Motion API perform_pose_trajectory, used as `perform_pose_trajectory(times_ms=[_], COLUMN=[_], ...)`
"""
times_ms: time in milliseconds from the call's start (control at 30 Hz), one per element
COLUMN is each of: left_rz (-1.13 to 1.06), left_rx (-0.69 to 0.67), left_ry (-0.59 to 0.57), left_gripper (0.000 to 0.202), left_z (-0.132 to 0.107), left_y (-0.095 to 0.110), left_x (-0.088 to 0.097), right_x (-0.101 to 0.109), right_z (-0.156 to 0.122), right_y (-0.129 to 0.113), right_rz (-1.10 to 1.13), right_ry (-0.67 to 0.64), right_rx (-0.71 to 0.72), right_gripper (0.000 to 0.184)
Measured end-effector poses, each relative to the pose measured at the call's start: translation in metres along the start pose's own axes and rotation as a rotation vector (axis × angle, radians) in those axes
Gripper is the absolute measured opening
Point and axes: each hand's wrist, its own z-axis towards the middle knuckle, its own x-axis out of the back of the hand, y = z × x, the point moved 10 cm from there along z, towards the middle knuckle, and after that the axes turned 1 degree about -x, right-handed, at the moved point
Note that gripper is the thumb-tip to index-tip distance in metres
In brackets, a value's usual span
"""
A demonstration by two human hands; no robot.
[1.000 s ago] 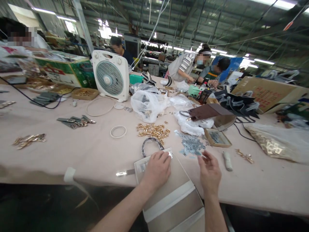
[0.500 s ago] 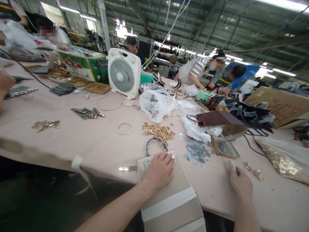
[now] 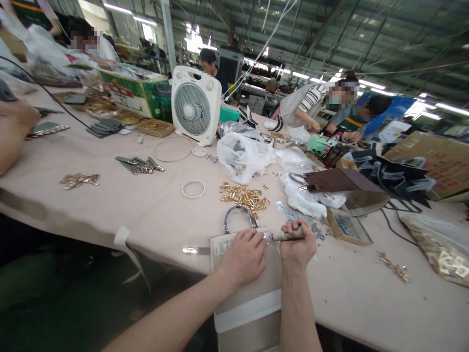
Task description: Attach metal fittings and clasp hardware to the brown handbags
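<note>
Beige bag, white-banded, lies near us on the desk; no writing is readable. Our left hand presses it flat, fingers spread. Our right hand has its grip pinching a pale tool.

The right hand hides most of the tool it grips.

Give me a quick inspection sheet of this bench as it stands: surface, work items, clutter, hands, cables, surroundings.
Surface: pale cloth-covered table, crowded.
Work items: grey bag panel with white bands hangs over the near edge; small grey tool with its tip at the panel's top edge.
Clutter: gold fittings, white ring, plastic bags, small cardboard tray.
Hands: left hand presses the panel; right hand grips the tool.
Cables: black cable crosses the far left.
Surroundings: box fan; other people at work at the far end.
</note>
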Motion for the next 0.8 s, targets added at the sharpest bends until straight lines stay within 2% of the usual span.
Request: perform_pose_trajectory(times_ms=[200, 633, 800], left_rz=[-0.022, -0.007, 0.002], left_rx=[0.021, 0.019, 0.018], left_ry=[0.004, -0.023, -0.024], left_gripper=[0.035, 0.035, 0.032], left_z=[0.001, 0.001, 0.001], left_y=[-0.001, -0.002, -0.002], left_x=[0.001, -0.002, 0.0], right_x=[0.009, 0.0, -0.005], right_z=[-0.017, -0.035, -0.033], right_y=[0.006, 0.004, 0.005], right_rz=[-0.02, -0.019, -0.034], right_ry=[0.064, 0.082, 0.039], right_rx=[0.031, 0.187, 0.197], right_gripper=[0.044, 0.042, 0.041])
